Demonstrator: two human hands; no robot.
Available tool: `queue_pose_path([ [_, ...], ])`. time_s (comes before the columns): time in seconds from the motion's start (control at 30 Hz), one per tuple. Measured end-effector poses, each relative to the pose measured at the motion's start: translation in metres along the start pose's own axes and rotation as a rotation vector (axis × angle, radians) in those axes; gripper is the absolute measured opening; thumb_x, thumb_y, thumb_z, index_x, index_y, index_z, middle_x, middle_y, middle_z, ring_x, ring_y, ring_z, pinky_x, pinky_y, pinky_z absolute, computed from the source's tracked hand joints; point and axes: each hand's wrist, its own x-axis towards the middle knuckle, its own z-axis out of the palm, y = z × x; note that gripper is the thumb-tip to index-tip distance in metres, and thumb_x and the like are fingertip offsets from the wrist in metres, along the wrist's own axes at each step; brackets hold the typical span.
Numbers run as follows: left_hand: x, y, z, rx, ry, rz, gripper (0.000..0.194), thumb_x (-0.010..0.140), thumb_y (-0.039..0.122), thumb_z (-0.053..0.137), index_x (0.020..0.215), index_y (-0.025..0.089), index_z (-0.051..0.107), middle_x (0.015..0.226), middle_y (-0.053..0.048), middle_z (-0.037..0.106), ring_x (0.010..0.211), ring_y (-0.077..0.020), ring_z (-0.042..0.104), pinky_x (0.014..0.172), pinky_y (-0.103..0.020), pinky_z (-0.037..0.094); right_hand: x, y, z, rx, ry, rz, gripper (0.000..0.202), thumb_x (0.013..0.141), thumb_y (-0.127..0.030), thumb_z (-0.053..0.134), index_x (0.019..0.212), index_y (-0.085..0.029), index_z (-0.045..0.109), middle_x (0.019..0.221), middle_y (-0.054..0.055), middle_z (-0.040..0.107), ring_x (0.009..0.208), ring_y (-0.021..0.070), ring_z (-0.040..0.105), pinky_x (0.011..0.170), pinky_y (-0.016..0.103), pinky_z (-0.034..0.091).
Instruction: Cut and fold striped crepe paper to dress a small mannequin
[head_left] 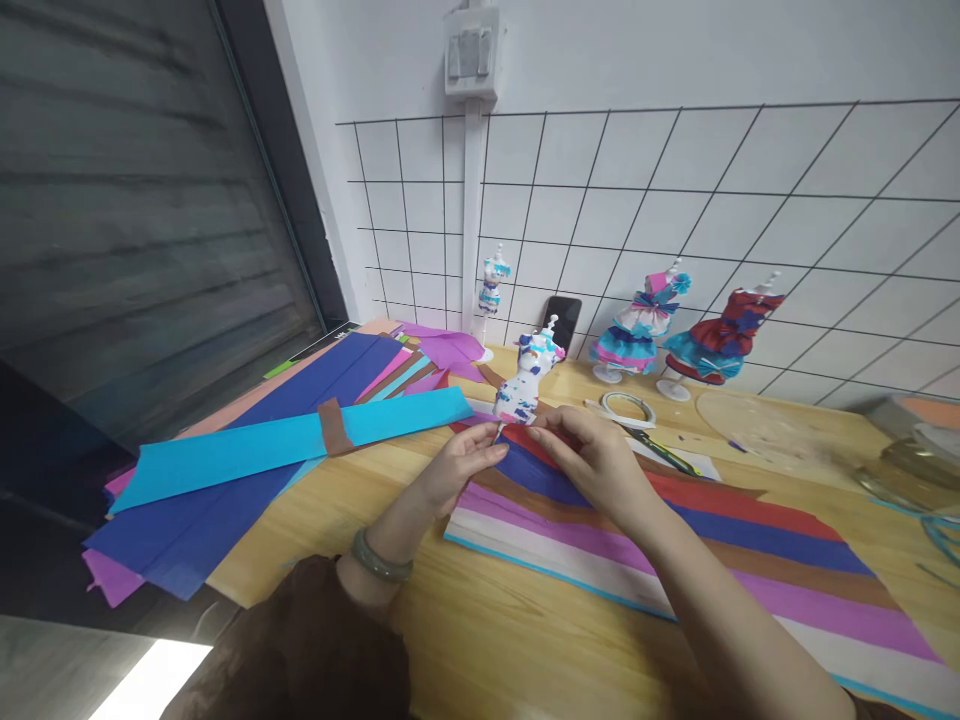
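Observation:
A small white mannequin (519,385) with blue, pink and brown patches stands upright at the middle of the table. My left hand (466,462) is at its lower left edge, thumb and fingers pinched together. My right hand (581,450) pinches at its lower right edge. Something thin and pale shows between the fingertips at the mannequin's base, too small to make out. Layered strips of coloured paper (780,540) in red, blue, brown, purple and white lie under and right of my right hand.
Blue and turquoise paper strips (247,455) lie at the left. Behind are a bare-skirted mannequin (491,285), a phone (562,322) and two dressed mannequins (634,335). A tape roll (628,408), a cutter (664,452) and a clear container (911,450) sit at the right.

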Motion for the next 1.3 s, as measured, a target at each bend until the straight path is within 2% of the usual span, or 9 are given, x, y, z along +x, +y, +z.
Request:
queue_pose_path([
  [0.23, 0.001, -0.004, -0.001, -0.034, -0.053, -0.022, 0.044, 0.069, 0.020, 0.066, 0.111, 0.015, 0.056, 0.112, -0.011, 0.060, 0.105, -0.0241, 0.053, 0.090, -0.036, 0.038, 0.000, 0.003, 0.003, -0.021, 0.021, 0.038, 0.012, 0.082, -0.028, 0.052, 0.077, -0.019, 0.057, 0.067, 0.001, 0.059, 0.059, 0.0130, 0.052, 0.056, 0.023, 0.040],
  [0.33, 0.001, -0.004, -0.002, -0.028, -0.110, -0.032, 0.047, 0.070, 0.018, 0.065, 0.115, 0.015, 0.053, 0.107, -0.012, 0.062, 0.098, -0.0229, 0.057, 0.088, -0.036, 0.040, 0.000, 0.004, 0.003, -0.023, -0.001, 0.005, 0.013, 0.083, -0.028, 0.052, 0.087, -0.019, 0.060, 0.073, 0.002, 0.063, 0.066, 0.0143, 0.055, 0.061, 0.024, 0.042],
  [0.4, 0.001, -0.005, -0.002, -0.018, -0.123, -0.035, 0.047, 0.070, 0.018, 0.065, 0.115, 0.015, 0.053, 0.105, -0.012, 0.063, 0.095, -0.0221, 0.058, 0.088, -0.037, 0.040, -0.001, 0.004, 0.003, -0.015, -0.009, -0.015, 0.014, 0.083, -0.028, 0.051, 0.086, -0.019, 0.060, 0.077, 0.003, 0.064, 0.069, 0.0149, 0.057, 0.063, 0.025, 0.042],
  [0.63, 0.003, -0.006, -0.003, 0.008, -0.044, 0.015, 0.047, 0.067, 0.017, 0.068, 0.112, 0.016, 0.056, 0.121, -0.010, 0.055, 0.116, -0.0259, 0.044, 0.095, -0.035, 0.035, 0.000, 0.003, 0.002, -0.025, -0.032, -0.080, 0.012, 0.083, -0.027, 0.051, 0.079, -0.018, 0.060, 0.073, 0.003, 0.061, 0.066, 0.0135, 0.054, 0.060, 0.023, 0.041],
  [0.77, 0.003, -0.006, -0.002, 0.000, -0.050, 0.030, 0.048, 0.065, 0.015, 0.069, 0.112, 0.016, 0.056, 0.119, -0.011, 0.056, 0.113, -0.0262, 0.047, 0.092, -0.036, 0.037, 0.000, 0.006, 0.004, -0.023, -0.023, -0.100, 0.009, 0.083, -0.024, 0.052, 0.079, -0.018, 0.059, 0.076, 0.003, 0.062, 0.069, 0.0137, 0.055, 0.063, 0.024, 0.041],
  [0.87, 0.003, -0.006, -0.001, -0.014, -0.059, 0.004, 0.050, 0.064, 0.015, 0.069, 0.112, 0.015, 0.055, 0.116, -0.012, 0.058, 0.106, -0.0257, 0.052, 0.090, -0.038, 0.039, -0.001, 0.007, 0.007, -0.033, -0.010, -0.056, 0.010, 0.083, -0.024, 0.052, 0.081, -0.019, 0.060, 0.076, 0.003, 0.063, 0.068, 0.0142, 0.056, 0.061, 0.025, 0.042],
  [1.0, 0.003, -0.008, -0.002, -0.013, -0.061, 0.020, 0.051, 0.063, 0.013, 0.070, 0.112, 0.016, 0.055, 0.118, -0.012, 0.057, 0.107, -0.0254, 0.051, 0.090, -0.037, 0.040, -0.002, 0.007, 0.009, -0.019, 0.002, 0.000, 0.011, 0.082, -0.024, 0.051, 0.084, -0.019, 0.061, 0.079, 0.003, 0.065, 0.070, 0.0157, 0.058, 0.062, 0.026, 0.044],
  [1.2, 0.002, -0.011, -0.004, 0.022, 0.012, 0.036, 0.060, 0.060, 0.011, 0.072, 0.116, 0.019, 0.053, 0.127, -0.009, 0.050, 0.120, -0.0260, 0.040, 0.096, -0.038, 0.034, -0.001, 0.006, 0.009, 0.018, 0.016, 0.070, 0.014, 0.082, -0.025, 0.051, 0.087, -0.019, 0.063, 0.081, 0.003, 0.067, 0.071, 0.0159, 0.059, 0.064, 0.026, 0.044],
  [1.3, 0.001, -0.008, -0.002, -0.016, 0.027, 0.034, 0.050, 0.066, 0.016, 0.068, 0.115, 0.019, 0.055, 0.127, -0.008, 0.050, 0.123, -0.0258, 0.036, 0.099, -0.038, 0.030, 0.001, 0.006, 0.008, 0.039, 0.028, 0.092, 0.013, 0.082, -0.026, 0.052, 0.084, -0.019, 0.062, 0.079, 0.002, 0.066, 0.069, 0.0148, 0.058, 0.062, 0.024, 0.043],
])
